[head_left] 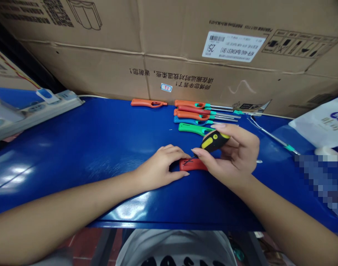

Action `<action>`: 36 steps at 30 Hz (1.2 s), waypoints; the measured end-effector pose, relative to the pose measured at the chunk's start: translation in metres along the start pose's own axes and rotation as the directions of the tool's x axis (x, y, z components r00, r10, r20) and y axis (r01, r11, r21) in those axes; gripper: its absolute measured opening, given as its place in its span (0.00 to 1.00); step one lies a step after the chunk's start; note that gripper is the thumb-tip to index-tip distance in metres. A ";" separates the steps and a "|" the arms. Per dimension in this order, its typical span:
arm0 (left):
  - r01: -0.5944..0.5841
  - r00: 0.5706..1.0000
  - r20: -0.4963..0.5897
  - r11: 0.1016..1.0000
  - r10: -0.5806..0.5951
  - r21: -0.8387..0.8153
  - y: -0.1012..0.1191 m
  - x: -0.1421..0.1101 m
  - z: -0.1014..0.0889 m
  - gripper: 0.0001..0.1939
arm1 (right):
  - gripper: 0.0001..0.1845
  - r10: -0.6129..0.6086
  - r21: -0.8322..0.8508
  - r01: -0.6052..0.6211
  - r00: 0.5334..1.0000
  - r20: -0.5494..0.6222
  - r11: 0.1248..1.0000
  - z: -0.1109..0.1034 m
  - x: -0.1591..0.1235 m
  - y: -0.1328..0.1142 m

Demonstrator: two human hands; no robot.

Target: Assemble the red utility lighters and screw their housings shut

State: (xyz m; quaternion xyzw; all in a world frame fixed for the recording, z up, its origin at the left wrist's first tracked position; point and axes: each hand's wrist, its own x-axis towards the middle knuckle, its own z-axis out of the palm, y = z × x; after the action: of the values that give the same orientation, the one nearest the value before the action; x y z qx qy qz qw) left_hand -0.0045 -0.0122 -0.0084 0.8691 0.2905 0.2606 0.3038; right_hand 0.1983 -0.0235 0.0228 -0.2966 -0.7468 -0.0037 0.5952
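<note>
My left hand (160, 166) lies curled on the blue table (102, 147), its fingers pressing down the left end of a red lighter (195, 165). A black and yellow screwdriver (213, 142) is gripped in my right hand (232, 157), its tip slanting down onto the red lighter near my left fingertips. The lighter's right end is hidden under my right hand. Behind my hands lies a row of long-nosed lighters: orange (189, 104), red (193, 109), another orange (189, 115), blue (185, 120) and green (192, 129).
A lone orange lighter handle (148, 103) lies at the back. Metal tubes (271, 136) rest to the right. A white power strip (38, 109) sits far left. Cardboard boxes (185, 48) wall the back; a white bag (324, 122) is at the right.
</note>
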 end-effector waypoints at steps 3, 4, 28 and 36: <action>0.005 1.000 0.011 1.000 -0.005 -0.011 0.000 0.000 0.000 0.15 | 0.35 -0.071 -0.003 0.071 0.997 0.034 0.997 -0.005 0.003 0.002; 0.002 1.000 0.009 1.000 -0.002 -0.016 0.000 0.001 0.000 0.14 | 0.34 -0.090 0.044 0.087 0.993 0.071 0.995 -0.007 0.004 0.001; -0.024 1.000 -0.004 1.000 0.024 0.007 -0.002 -0.001 0.001 0.19 | 0.28 0.222 0.243 -0.250 0.966 0.135 0.937 -0.001 0.001 -0.005; -0.028 1.000 -0.014 1.000 0.028 0.006 -0.002 -0.001 0.001 0.17 | 0.28 0.154 0.272 -0.216 0.960 0.233 0.938 -0.006 0.002 -0.004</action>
State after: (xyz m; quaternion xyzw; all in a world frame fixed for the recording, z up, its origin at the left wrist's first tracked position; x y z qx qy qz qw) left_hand -0.0048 -0.0124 -0.0107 0.8722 0.2810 0.2700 0.2956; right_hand 0.2014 -0.0287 0.0275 -0.2726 -0.7659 0.1949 0.5487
